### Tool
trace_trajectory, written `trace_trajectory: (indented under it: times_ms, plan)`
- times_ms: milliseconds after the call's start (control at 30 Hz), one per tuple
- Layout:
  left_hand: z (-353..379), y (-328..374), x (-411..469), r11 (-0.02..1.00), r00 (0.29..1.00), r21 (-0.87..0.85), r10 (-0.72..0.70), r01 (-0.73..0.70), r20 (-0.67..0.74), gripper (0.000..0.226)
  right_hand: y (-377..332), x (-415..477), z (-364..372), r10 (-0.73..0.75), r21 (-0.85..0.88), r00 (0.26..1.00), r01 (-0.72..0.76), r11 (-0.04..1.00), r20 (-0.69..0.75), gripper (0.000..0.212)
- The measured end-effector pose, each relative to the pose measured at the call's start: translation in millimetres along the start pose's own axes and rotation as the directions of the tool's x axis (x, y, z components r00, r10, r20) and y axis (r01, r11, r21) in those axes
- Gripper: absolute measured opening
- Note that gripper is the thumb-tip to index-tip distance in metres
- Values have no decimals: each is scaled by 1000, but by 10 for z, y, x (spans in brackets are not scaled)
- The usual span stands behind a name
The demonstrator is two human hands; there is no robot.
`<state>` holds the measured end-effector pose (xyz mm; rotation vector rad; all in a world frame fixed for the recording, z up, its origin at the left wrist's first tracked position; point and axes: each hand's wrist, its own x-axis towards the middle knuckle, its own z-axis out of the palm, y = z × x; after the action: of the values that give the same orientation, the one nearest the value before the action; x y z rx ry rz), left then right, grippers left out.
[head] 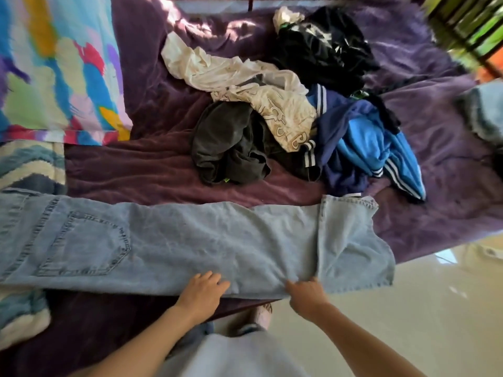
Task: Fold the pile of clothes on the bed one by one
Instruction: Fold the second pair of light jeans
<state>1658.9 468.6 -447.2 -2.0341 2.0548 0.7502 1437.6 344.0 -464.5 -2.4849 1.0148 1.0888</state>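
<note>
The jeans [190, 240] are lying across the lower half of the frame on the near part of the bed [163, 170], both legs stacked into 1 long band; a stitched back pocket is showing at the lower left; the hem end at the lower right is lying turned back over the leg, partly overhanging the pale floor [408, 322]. I am judging this garment as halved lengthwise, with the crosswise folds only beginning.

The left hand [202, 291] is resting flat on the near edge of the denim, fingers loosely spread; the right hand [307, 295] is pinching the cloth where the turned-back hem begins, the fabric puckering around the grip.

The pile [285, 110] is sitting in the upper centre, well apart from both hands; at least 5 crumpled items are showing; no folded stack is appearing anywhere, so most of the task is probably remaining.

The denim is looking faded, fairly stiff and thick-seamed; the bed cover is looking plush and purple; the pile is mixing limp cream cotton, dark grey jersey, slick black cloth with white print, and navy and bright blue pieces with white-striped ribbing.
</note>
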Motion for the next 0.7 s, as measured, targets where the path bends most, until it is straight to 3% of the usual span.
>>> trace_trajectory:
  times_ms: [100, 233, 333, 367, 433, 500, 533, 633, 700]
  plan:
    - [35, 118, 26, 996, 997, 36, -75, 76, -33, 29, 268, -92, 215, 46, 123, 999, -44, 991, -16, 42]
    - [3, 288, 79, 990, 990, 2, -142, 142, 16, 32, 577, -60, 164, 121, 216, 983, -89, 972, -141, 5]
    - [113, 396, 168, 984, 981, 87, -165, 156, 105, 34, 778, 62, 56, 186, 179, 941, -139, 974, -283, 26]
    - [134, 446, 212, 981, 977, 89, -180, 170, 115, 35, 829, 113, 15, 147, 130, 938, -111, 985, -313, 33]
    - [125, 559, 276, 981, 982, 111, -166, 156, 88, 32, 895, 227, -64, -64, -12, 957, 63, 998, -282, 45]
    - [62, 676, 369, 988, 991, 93, -127, 123, 40, 34, 952, 316, -163, -231, -164, 960, 205, 965, -160, 52]
    - [58, 747, 415, 988, 994, 110, -112, 112, -5, 36, 977, 326, -173, -234, -215, 967, 208, 954, -105, 52]
    - [180, 909, 542, 987, 990, 115, -122, 114, 66, 40, 1094, 304, -61, -1, -11, 998, 0, 1000, -59, 48]
    - [268, 968, 642, 987, 988, 125, -117, 104, 97, 43, 1178, 182, -53, 143, 31, 990, -144, 989, 16, 49]
